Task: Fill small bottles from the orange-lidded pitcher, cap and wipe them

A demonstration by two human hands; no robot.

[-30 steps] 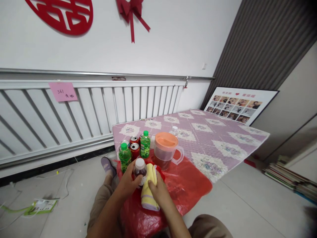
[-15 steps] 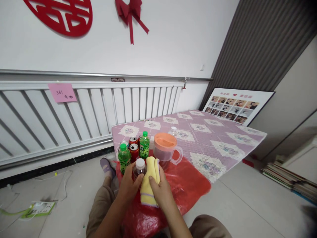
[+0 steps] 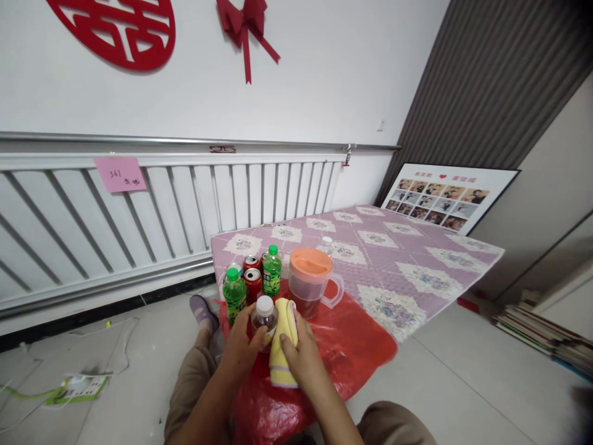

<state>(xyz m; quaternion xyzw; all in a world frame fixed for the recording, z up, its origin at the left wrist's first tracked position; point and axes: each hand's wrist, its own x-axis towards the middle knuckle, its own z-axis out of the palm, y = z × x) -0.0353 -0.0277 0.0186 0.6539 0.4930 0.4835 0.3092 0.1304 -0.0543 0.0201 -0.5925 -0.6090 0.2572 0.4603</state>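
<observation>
My left hand (image 3: 244, 341) is wrapped round a clear bottle (image 3: 264, 317) with a white cap and dark liquid inside. My right hand (image 3: 303, 352) grips a folded yellow cloth (image 3: 281, 355) with a purple edge, pressed against the bottle's right side. Under both lies a red plastic bag (image 3: 343, 358). Just behind the cloth stands a clear pitcher (image 3: 303, 290) with an orange lid (image 3: 310, 264). Left of it are a green-capped bottle (image 3: 271, 272), another green bottle (image 3: 235, 295) and several red cans (image 3: 252, 284).
A floral purple cloth (image 3: 393, 309) covers the table, with a small white-capped bottle (image 3: 327, 246) behind the pitcher. A white radiator (image 3: 194, 204) runs along the wall. On the floor at left lies a power strip (image 3: 83, 389); books (image 3: 532, 327) are stacked at right.
The cloth has shifted slightly right and down along the bottle, and more of the bottle's body now shows. Both hands keep their hold. The view has moved a little.
</observation>
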